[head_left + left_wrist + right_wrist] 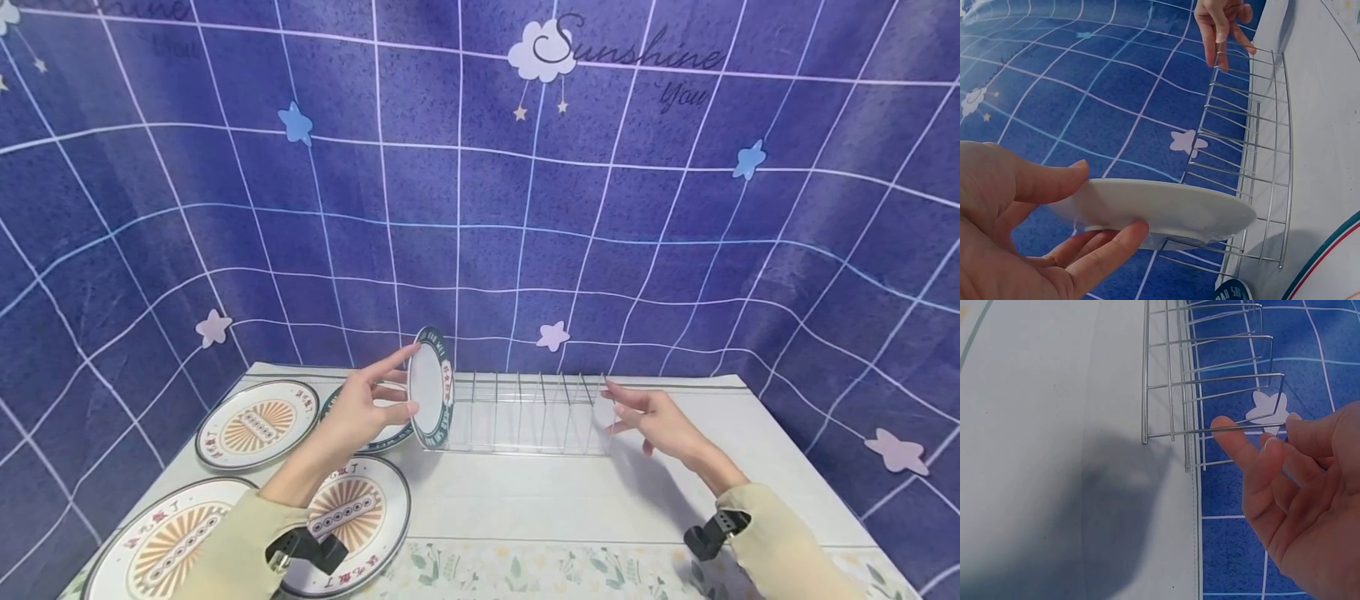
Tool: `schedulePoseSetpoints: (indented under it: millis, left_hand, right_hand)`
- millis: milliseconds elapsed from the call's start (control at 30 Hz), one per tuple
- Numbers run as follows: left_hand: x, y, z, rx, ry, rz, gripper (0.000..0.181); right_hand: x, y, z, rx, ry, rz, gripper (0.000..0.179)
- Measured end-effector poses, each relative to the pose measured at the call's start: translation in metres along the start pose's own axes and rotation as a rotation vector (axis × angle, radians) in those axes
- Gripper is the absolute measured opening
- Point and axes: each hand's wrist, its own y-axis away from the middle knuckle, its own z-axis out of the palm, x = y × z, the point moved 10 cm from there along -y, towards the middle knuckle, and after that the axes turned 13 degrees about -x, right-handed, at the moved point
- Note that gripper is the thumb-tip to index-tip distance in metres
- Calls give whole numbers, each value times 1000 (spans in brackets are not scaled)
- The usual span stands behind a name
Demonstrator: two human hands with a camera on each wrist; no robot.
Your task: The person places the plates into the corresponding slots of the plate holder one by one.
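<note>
My left hand [358, 414] grips a small white plate [427, 387] with a dark green lettered rim, tilted up on its edge. The plate stands at the left end of a silver wire dish rack [517, 453]; the left wrist view shows the plate's plain white underside [1166, 203] against the rack's wires [1289, 150]. At the rack's right end, my right hand [660, 423] pinches the end wire between thumb and fingers, seen closely in the right wrist view [1297, 475]. Whether the plate sits fully in a slot cannot be told.
Another green-rimmed plate [390, 437] lies flat behind my left hand, partly hidden. Larger white plates with sunburst centres lie on the left: one at the back [258, 425], one in front [176, 546], one beside my left forearm [360, 512]. A blue gridded cloth [480, 208] hangs behind the table.
</note>
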Motion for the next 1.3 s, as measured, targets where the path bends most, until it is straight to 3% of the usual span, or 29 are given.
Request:
schedulePoseSetpoints:
  millis: [133, 433, 733, 1300]
  left_hand:
    - [7, 0, 7, -16, 34, -20, 78]
    - [-23, -9, 3, -8, 90, -35, 79]
    - [-33, -14, 2, -16, 151, -65, 76]
    - [-41, -23, 3, 5, 108, -82, 74]
  right_hand:
    - [1, 0, 0, 0, 6, 1, 48]
    - [0, -1, 0, -10, 9, -1, 48]
    - [1, -2, 0, -12, -5, 1, 47]
    - [5, -2, -2, -13, -23, 5, 48]
